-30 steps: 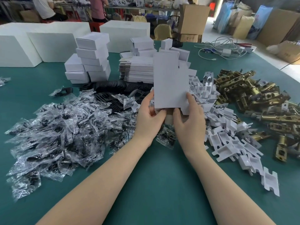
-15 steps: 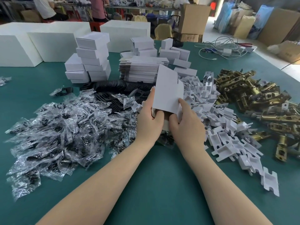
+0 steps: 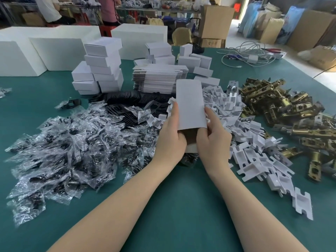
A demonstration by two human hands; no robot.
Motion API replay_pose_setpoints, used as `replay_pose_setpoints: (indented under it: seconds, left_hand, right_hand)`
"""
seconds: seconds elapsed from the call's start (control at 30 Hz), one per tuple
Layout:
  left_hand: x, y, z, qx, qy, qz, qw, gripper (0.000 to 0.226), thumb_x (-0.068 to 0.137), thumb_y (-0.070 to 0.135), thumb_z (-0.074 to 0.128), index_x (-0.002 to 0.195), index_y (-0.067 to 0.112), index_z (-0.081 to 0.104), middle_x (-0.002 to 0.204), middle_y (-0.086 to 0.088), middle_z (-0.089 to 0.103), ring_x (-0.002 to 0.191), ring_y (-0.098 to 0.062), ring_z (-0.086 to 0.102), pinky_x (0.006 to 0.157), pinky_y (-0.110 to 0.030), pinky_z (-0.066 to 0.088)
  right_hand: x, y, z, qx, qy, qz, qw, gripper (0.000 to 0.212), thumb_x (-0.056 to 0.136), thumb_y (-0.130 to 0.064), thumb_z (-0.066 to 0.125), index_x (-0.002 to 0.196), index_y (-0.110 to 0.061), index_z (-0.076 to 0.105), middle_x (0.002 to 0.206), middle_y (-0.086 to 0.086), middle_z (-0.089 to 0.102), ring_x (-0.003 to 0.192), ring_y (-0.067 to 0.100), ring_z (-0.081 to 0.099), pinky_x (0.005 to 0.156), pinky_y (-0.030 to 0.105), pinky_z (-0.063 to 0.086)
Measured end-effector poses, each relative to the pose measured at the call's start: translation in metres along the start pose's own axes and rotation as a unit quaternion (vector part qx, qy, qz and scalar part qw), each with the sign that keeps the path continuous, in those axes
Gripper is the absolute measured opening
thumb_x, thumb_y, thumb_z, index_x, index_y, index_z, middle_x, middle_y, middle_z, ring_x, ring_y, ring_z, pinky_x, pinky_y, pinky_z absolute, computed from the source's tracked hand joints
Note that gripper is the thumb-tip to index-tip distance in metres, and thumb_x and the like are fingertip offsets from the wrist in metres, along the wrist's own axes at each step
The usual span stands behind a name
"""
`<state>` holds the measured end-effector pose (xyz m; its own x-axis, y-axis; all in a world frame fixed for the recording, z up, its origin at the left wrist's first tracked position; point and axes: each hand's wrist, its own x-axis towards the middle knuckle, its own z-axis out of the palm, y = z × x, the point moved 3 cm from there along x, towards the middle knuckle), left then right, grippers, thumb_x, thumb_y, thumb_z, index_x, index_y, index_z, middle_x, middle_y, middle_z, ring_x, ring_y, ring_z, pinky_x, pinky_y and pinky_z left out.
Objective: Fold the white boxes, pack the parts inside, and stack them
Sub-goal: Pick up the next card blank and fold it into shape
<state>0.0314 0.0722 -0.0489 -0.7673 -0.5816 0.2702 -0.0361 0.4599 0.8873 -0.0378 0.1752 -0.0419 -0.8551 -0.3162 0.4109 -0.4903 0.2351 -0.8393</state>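
At the centre of the frame both hands hold a half-folded white box [image 3: 190,104] upright above the green counter [image 3: 178,206]. The left hand [image 3: 171,140] grips its left edge with curled fingers, thumb along the side; the right hand [image 3: 213,140] grips the right edge the same way. The box is open at the bottom, showing a brown inside; whether anything lies in it cannot be told.

In the upper middle of the frame sits a pile of flat unfolded boxes [image 3: 160,80], and to its left a stack of folded white boxes [image 3: 103,66], all closed. At the left of the frame spreads a heap of clear plastic bags [image 3: 63,151] holding dark parts. Right of the hands lies a heap of white plastic trays [image 3: 254,142], and at the right edge a heap of brass latches [image 3: 291,110].
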Motion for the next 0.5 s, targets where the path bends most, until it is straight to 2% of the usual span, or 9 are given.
replay_pose_setpoints:
  seconds: [0.07, 0.1, 0.13, 0.2, 0.23, 0.3, 0.37, 0.4, 0.5]
  left_hand:
    - [0.001, 0.002, 0.001, 0.017, -0.02, 0.011, 1.0, 0.081, 0.093, -0.004, 0.039, 0.158, 0.032, 0.005, 0.142, -0.003, 0.043, 0.122, -0.013, 0.046, 0.099, -0.023, 0.043]
    - [0.002, 0.003, 0.001, 0.028, -0.028, 0.018, 0.999, 0.079, 0.094, 0.002, 0.042, 0.159, 0.03, 0.006, 0.143, -0.005, 0.043, 0.123, -0.012, 0.045, 0.102, -0.024, 0.042]
    - [0.003, 0.003, 0.001, 0.039, -0.034, 0.026, 0.998, 0.077, 0.095, 0.01, 0.047, 0.159, 0.028, 0.007, 0.144, -0.005, 0.042, 0.121, -0.005, 0.041, 0.102, -0.014, 0.038]
    - [0.003, 0.005, 0.002, 0.045, -0.048, 0.032, 0.997, 0.081, 0.094, 0.035, 0.055, 0.159, 0.025, 0.008, 0.146, -0.001, 0.038, 0.112, 0.011, 0.034, 0.09, 0.006, 0.027]
    - [0.003, 0.007, 0.002, 0.036, -0.055, 0.032, 0.997, 0.084, 0.092, 0.049, 0.053, 0.159, 0.024, 0.009, 0.147, 0.001, 0.036, 0.113, 0.015, 0.034, 0.089, 0.007, 0.025]
    - [0.003, 0.009, 0.001, 0.003, -0.049, 0.031, 0.998, 0.079, 0.094, 0.062, 0.039, 0.158, 0.023, 0.016, 0.154, 0.004, 0.034, 0.127, 0.015, 0.031, 0.1, 0.002, 0.025]
    - [0.005, 0.006, -0.004, -0.051, -0.007, 0.003, 0.999, 0.061, 0.102, 0.054, 0.035, 0.154, 0.024, 0.03, 0.155, 0.009, 0.036, 0.132, 0.011, 0.032, 0.112, -0.012, 0.028]
    - [0.007, 0.005, -0.008, -0.08, 0.022, -0.016, 0.996, 0.053, 0.103, 0.047, 0.039, 0.151, 0.025, 0.038, 0.151, 0.013, 0.043, 0.129, 0.009, 0.039, 0.112, -0.02, 0.034]
    - [0.013, -0.001, -0.017, -0.221, 0.073, -0.069, 0.97, 0.034, 0.1, 0.026, 0.057, 0.134, 0.027, 0.058, 0.115, 0.02, 0.068, 0.096, 0.003, 0.064, 0.087, -0.022, 0.054]
  right_hand:
    - [0.002, 0.001, -0.001, 0.056, -0.002, 0.018, 0.998, 0.054, 0.09, -0.019, 0.046, 0.144, -0.024, 0.049, 0.077, -0.015, 0.066, 0.057, 0.001, 0.052, 0.051, 0.01, 0.04]
    - [0.003, 0.002, -0.001, 0.079, -0.003, 0.027, 0.996, 0.054, 0.09, -0.02, 0.046, 0.144, -0.025, 0.049, 0.075, -0.014, 0.068, 0.056, -0.001, 0.052, 0.051, 0.009, 0.04]
    - [0.004, 0.002, -0.002, 0.1, -0.006, 0.035, 0.994, 0.054, 0.09, -0.02, 0.048, 0.144, -0.026, 0.049, 0.076, -0.017, 0.069, 0.056, -0.002, 0.054, 0.052, 0.009, 0.041]
    - [0.005, 0.003, -0.002, 0.136, -0.015, 0.043, 0.99, 0.052, 0.092, -0.017, 0.049, 0.144, -0.023, 0.049, 0.082, -0.032, 0.068, 0.066, -0.006, 0.061, 0.057, 0.011, 0.047]
    - [0.006, 0.002, -0.002, 0.153, -0.019, 0.047, 0.987, 0.052, 0.091, -0.017, 0.05, 0.144, -0.021, 0.05, 0.088, -0.036, 0.067, 0.074, -0.007, 0.064, 0.063, 0.014, 0.052]
    - [0.009, 0.002, -0.003, 0.182, -0.029, 0.059, 0.981, 0.053, 0.089, -0.018, 0.05, 0.142, -0.02, 0.053, 0.107, -0.028, 0.069, 0.089, -0.004, 0.066, 0.075, 0.024, 0.058]
    - [0.01, 0.002, -0.001, 0.21, -0.059, 0.066, 0.974, 0.049, 0.092, -0.009, 0.049, 0.139, -0.02, 0.056, 0.112, -0.016, 0.071, 0.092, 0.003, 0.067, 0.079, 0.033, 0.057]
    - [0.011, 0.003, 0.001, 0.225, -0.077, 0.071, 0.969, 0.048, 0.093, -0.003, 0.048, 0.137, -0.02, 0.058, 0.11, -0.014, 0.073, 0.092, 0.007, 0.068, 0.079, 0.037, 0.057]
    - [0.012, 0.004, 0.005, 0.278, -0.146, 0.083, 0.946, 0.046, 0.091, 0.001, 0.05, 0.125, -0.025, 0.065, 0.105, -0.005, 0.075, 0.092, 0.016, 0.069, 0.08, 0.042, 0.058]
